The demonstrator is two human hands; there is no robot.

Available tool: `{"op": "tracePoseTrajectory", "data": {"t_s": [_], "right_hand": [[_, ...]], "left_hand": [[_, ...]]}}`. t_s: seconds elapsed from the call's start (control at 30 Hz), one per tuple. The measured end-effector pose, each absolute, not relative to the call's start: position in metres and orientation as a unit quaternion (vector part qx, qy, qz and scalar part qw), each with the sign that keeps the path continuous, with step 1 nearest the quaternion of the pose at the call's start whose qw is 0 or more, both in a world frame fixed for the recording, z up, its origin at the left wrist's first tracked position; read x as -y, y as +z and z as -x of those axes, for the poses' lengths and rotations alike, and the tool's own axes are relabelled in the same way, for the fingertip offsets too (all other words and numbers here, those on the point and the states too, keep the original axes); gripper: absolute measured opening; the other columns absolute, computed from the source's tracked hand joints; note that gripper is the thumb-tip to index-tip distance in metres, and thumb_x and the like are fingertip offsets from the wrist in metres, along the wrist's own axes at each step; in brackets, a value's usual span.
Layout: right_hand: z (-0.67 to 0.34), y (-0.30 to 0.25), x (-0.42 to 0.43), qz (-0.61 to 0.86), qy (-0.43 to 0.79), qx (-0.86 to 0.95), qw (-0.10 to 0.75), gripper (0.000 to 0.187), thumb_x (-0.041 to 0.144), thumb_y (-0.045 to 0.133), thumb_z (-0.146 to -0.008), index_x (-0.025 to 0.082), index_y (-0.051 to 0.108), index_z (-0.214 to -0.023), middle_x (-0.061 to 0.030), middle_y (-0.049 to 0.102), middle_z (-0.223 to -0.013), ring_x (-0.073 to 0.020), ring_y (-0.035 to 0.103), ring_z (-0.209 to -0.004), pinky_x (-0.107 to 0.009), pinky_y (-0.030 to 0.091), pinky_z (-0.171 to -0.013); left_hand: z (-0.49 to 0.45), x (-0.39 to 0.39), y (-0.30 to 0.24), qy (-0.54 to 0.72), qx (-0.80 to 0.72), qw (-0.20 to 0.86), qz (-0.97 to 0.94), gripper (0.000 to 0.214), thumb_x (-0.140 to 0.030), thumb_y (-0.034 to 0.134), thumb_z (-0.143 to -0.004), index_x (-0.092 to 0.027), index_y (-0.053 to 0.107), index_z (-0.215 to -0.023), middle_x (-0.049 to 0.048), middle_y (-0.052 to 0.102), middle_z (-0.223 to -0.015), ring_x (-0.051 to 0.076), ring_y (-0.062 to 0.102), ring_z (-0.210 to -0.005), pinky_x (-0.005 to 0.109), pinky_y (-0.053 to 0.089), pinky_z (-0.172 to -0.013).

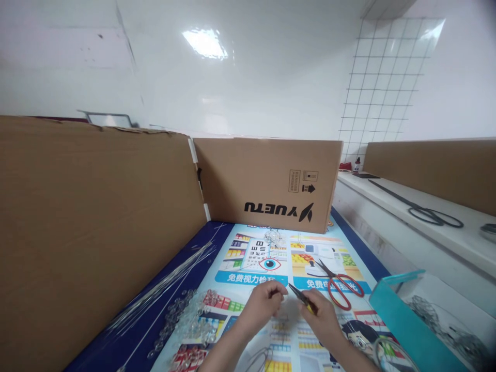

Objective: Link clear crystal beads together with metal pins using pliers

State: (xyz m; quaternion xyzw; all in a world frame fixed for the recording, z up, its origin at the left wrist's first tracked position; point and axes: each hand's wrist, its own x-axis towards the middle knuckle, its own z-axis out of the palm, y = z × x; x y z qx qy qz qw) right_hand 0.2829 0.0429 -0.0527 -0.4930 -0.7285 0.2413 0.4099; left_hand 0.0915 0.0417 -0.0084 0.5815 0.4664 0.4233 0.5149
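Note:
My right hand is closed around a pair of pliers with dark pointed jaws and a yellow-and-black grip. The jaws point up and left, towards my left hand. That hand is curled with thumb and fingertips together, just left of the plier tips; anything it pinches is too small to make out. Below the hands, thin bent wire lies on the printed sheet. Red-handled scissors rest to the right of my right hand.
Loose clear beads or rings spread at left, beside a bundle of thin straight wires. A teal-edged box at right holds wire pieces. Cardboard walls stand behind and left. A clear bundle lies near the back.

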Motion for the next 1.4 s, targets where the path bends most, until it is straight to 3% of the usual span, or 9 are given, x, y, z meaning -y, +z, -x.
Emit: {"op": "tracePoseTrajectory", "data": {"t_s": [0.23, 0.47, 0.63, 0.83, 1.1, 1.4], "right_hand": [[-0.281, -0.048, -0.041, 0.469, 0.261, 0.729, 0.425, 0.018, 0.033, 0.054, -0.077, 0.019, 0.061, -0.087, -0.0026, 0.055, -0.074, -0.0161, 0.051, -0.065, -0.026, 0.041, -0.058], [-0.279, -0.037, -0.033, 0.444, 0.346, 0.707, 0.428, 0.021, 0.038, 0.049, -0.082, 0.018, 0.055, -0.086, -0.0001, 0.052, -0.074, -0.0142, 0.049, -0.066, -0.024, 0.041, -0.06], [-0.274, -0.033, -0.029, 0.425, 0.33, 0.731, 0.419, 0.02, 0.036, 0.047, -0.083, 0.018, 0.049, -0.075, 0.0016, 0.047, -0.069, -0.013, 0.045, -0.064, -0.024, 0.039, -0.06], [-0.275, -0.034, -0.029, 0.436, 0.34, 0.715, 0.428, 0.019, 0.036, 0.047, -0.083, 0.019, 0.048, -0.074, 0.0017, 0.047, -0.068, -0.0125, 0.044, -0.062, -0.023, 0.038, -0.058], [-0.272, -0.031, -0.028, 0.423, 0.348, 0.725, 0.418, 0.016, 0.031, 0.049, -0.08, 0.019, 0.046, -0.071, 0.0034, 0.042, -0.065, -0.0118, 0.04, -0.061, -0.023, 0.035, -0.056], [-0.275, -0.037, -0.031, 0.429, 0.265, 0.756, 0.418, 0.014, 0.03, 0.048, -0.082, 0.019, 0.056, -0.083, -0.0012, 0.05, -0.073, -0.0145, 0.048, -0.065, -0.026, 0.041, -0.06]], "left_hand": [[-0.089, -0.041, -0.001, 0.461, -0.438, 0.585, -0.505, 0.02, -0.025, 0.056, -0.069, -0.014, 0.06, -0.086, -0.0003, 0.059, -0.066, 0.01, 0.054, -0.055, 0.02, 0.041, -0.049], [-0.108, -0.036, -0.011, 0.464, -0.442, 0.58, -0.503, 0.014, -0.026, 0.06, -0.067, -0.014, 0.057, -0.074, -0.0028, 0.054, -0.054, 0.011, 0.054, -0.054, 0.021, 0.037, -0.05], [-0.118, -0.032, -0.015, 0.473, -0.424, 0.585, -0.504, 0.012, -0.026, 0.059, -0.067, -0.014, 0.055, -0.068, -0.0055, 0.048, -0.051, 0.009, 0.046, -0.048, 0.02, 0.034, -0.049], [-0.114, -0.027, -0.014, 0.432, -0.419, 0.567, -0.562, 0.008, -0.018, 0.057, -0.067, -0.015, 0.057, -0.074, -0.0042, 0.054, -0.058, 0.009, 0.049, -0.054, 0.02, 0.035, -0.053], [-0.116, -0.026, -0.019, 0.425, -0.419, 0.597, -0.536, 0.011, -0.026, 0.058, -0.07, -0.018, 0.051, -0.073, -0.0044, 0.054, -0.06, 0.01, 0.051, -0.052, 0.02, 0.038, -0.05], [-0.1, -0.038, -0.004, 0.458, -0.462, 0.545, -0.53, 0.016, -0.028, 0.054, -0.071, -0.014, 0.061, -0.077, -0.0022, 0.055, -0.055, 0.01, 0.049, -0.05, 0.022, 0.038, -0.052]]}}
